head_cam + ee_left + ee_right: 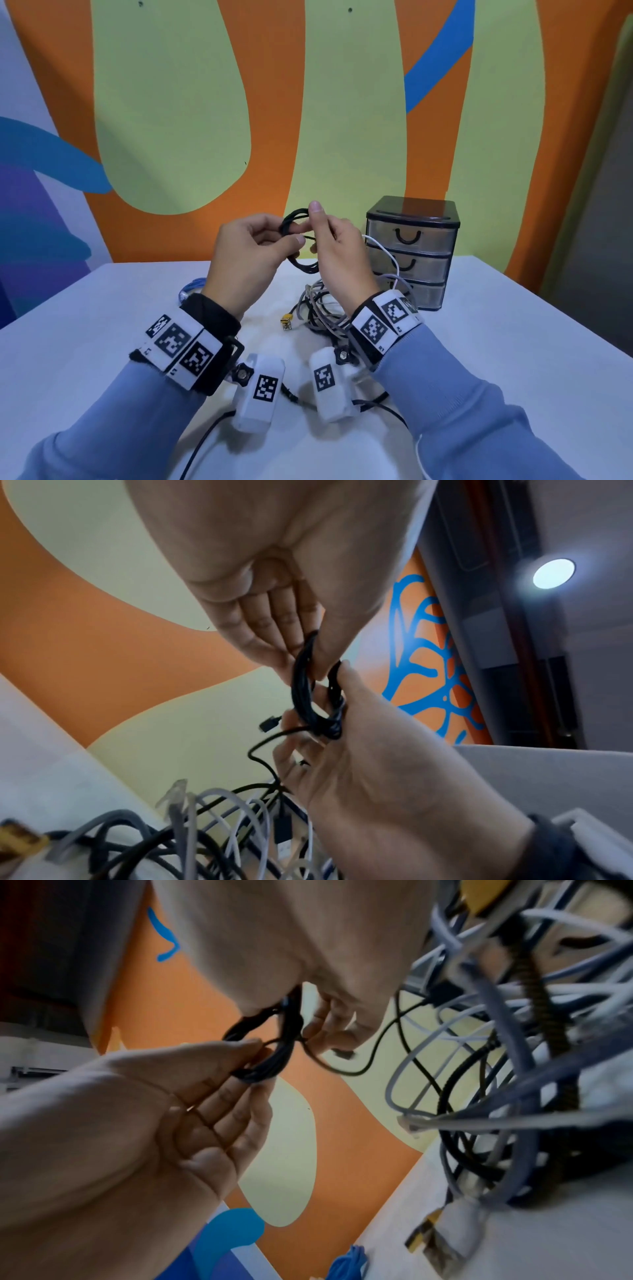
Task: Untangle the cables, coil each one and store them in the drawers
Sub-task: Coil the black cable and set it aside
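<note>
Both hands, left [253, 253] and right [337, 253], grip pinched on black coil [291, 222], keeping loops together; tangle [322, 305] at 6 o'clock.

Black coil [297, 219]; grey-white tangle [323, 308]; blue sleeves [445, 387]; orange-green wall [274, 102].

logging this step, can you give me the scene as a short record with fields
left hand: pinches the black cable coil
right hand: pinches the same coil
black cable coil: held above the table, loose end hanging
cable tangle: grey, white and black cables on the table
blue cable: on the table, left of the hands
drawer unit: three drawers, all closed
</note>
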### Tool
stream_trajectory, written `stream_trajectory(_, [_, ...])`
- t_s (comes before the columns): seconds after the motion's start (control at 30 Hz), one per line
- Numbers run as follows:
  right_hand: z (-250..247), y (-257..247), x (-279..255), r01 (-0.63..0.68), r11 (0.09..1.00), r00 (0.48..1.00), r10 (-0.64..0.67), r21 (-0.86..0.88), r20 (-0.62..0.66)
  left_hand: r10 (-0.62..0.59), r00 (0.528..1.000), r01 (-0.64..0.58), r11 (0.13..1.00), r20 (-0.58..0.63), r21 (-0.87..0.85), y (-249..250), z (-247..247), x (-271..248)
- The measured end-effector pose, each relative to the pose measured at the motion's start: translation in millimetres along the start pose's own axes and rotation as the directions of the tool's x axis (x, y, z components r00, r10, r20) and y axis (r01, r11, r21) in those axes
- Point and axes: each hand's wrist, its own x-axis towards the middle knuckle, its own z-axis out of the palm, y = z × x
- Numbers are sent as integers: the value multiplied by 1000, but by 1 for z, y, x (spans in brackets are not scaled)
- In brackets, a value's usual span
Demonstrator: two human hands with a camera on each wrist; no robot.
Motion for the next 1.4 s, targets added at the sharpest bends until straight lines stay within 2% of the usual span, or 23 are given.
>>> stream_trajectory(0.07, [-4, 1, 0, 13, 997, 1000, -12, -75, 2, -2, 1000, 1, 998, -11, -64, 1, 1, 0])
stream_trajectory(0.2, [-6, -4, -1, -16, 1000, 999, 16, -14, 39, -89, 996, 90, 971, 14, -222, 4, 3, -1])
stream_trajectory(0.37, [-7, -8, -4, -77, 985, 995, 67, 155, 71, -255, 941, 311, 910, 221, -274, 8, 1, -3])
stream_trajectory(0.53, [-4, -4, 0, -119, 980, 990, 104, 161, 97, -257, 930, 350, 839, 264, -418, 11, 2, -2])
stream_trajectory(0.7, [-5, 0, 4, -175, 962, 981, 152, 211, 118, -274, 888, 446, 709, 370, -546, 18, 4, -5])
stream_trajectory(0.73, [-7, 1, 6, -206, 944, 974, 174, 256, 143, -270, 891, 438, 727, 366, -529, 19, 5, -5])
stream_trajectory(0.8, [-13, -6, 7, -305, 884, 947, 240, 354, 215, -251, 913, 376, 825, 322, -422, 17, 5, -4])
stream_trajectory(0.9, [-26, -13, 9, -454, 739, 885, 311, 497, 346, -207, 955, 251, 946, 214, -205, 15, -1, -1])
stream_trajectory(1.0, [-33, -14, 8, -539, 647, 834, 319, 540, 450, -151, 979, 166, 981, 140, -104, 15, -9, 2])
stream_trajectory(1.07, [-33, -13, 8, -556, 614, 822, 309, 560, 478, -105, 988, 107, 994, 110, -14, 12, -12, 4])
stream_trajectory(1.2, [-33, -12, 8, -490, 666, 863, 278, 562, 422, 19, 1000, -22, 982, 18, 185, 7, -11, 4])
stream_trajectory(1.3, [-31, -12, 6, -428, 764, 888, 255, 483, 383, 23, 999, -14, 976, -39, 215, 11, -17, 5])
stream_trajectory(1.4, [-25, -14, 4, -295, 889, 935, 194, 349, 298, 38, 999, -30, 958, -25, 284, 12, -22, 6])
